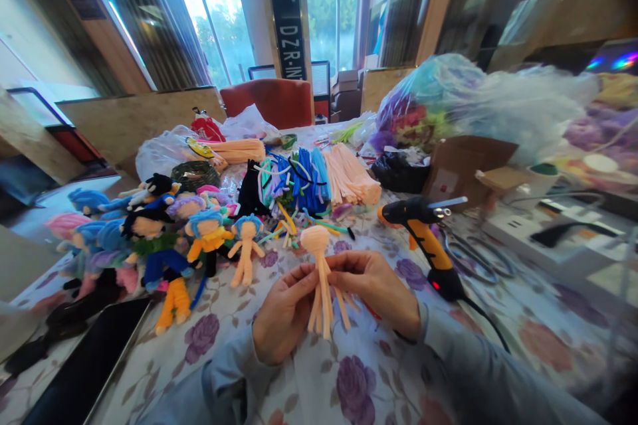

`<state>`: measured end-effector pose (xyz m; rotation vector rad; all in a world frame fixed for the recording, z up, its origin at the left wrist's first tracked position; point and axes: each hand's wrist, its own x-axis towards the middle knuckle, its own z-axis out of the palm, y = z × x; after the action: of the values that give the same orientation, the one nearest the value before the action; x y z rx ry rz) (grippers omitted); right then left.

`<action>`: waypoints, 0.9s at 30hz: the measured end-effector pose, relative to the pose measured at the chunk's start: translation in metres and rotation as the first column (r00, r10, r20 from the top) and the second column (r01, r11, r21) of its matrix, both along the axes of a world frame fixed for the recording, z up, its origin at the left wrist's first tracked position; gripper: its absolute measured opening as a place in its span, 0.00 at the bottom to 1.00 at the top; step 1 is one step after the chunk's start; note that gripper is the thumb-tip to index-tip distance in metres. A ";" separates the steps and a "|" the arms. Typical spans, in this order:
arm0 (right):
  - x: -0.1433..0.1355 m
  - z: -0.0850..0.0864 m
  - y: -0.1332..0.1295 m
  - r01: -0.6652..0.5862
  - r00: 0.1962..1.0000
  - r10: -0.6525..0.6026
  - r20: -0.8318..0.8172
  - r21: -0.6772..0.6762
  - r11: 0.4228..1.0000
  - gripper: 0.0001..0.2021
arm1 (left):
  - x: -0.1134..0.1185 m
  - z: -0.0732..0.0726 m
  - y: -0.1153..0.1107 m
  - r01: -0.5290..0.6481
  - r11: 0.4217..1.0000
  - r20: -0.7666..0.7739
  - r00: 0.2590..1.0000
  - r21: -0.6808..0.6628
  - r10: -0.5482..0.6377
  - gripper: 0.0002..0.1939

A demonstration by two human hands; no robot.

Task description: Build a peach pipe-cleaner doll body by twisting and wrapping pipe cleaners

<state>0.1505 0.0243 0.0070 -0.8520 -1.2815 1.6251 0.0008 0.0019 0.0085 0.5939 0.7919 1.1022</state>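
Observation:
A peach pipe-cleaner doll [315, 240] with a round wound head and several loose stems hanging below is held up between my hands. My left hand [285, 312] pinches the stems from the left, just under the head. From the right, my right hand [375, 284] closes its thumb and fingers on the same stems. The fingertips of both hands nearly meet, and parts of the stems are hidden behind them. A peach doll with blue hair [246, 249] lies to the left of my hands. Right of them stands a black and orange hot glue gun [423, 232] with a lit red light.
Finished dolls [149, 232] in several colours crowd the left side, near a black tablet-like slab [90, 362]. Bundles of blue [299, 179] and peach pipe cleaners [351, 176] lie behind. Plastic bags [433, 89], a cardboard box [463, 169] and a cable [486, 322] occupy the right.

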 end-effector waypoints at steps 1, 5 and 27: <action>0.000 0.000 0.000 -0.001 1.000 0.001 -0.003 0.000 1.000 0.10 | 0.000 0.000 0.000 -0.004 1.000 -0.008 1.000 -0.004 0.004 0.02; -0.001 0.000 0.000 0.003 1.000 -0.003 0.005 -0.001 1.000 0.09 | -0.001 0.000 0.001 -0.017 1.000 -0.037 0.999 -0.010 0.016 0.02; -0.003 0.006 -0.001 0.026 0.999 -0.027 -0.020 -0.077 0.997 0.16 | 0.001 -0.001 -0.002 -0.030 0.999 -0.048 0.998 0.031 0.032 0.08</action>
<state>0.1472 0.0237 0.0125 -0.8928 -1.1955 1.6670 0.0016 0.0003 0.0077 0.6375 0.8301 1.1334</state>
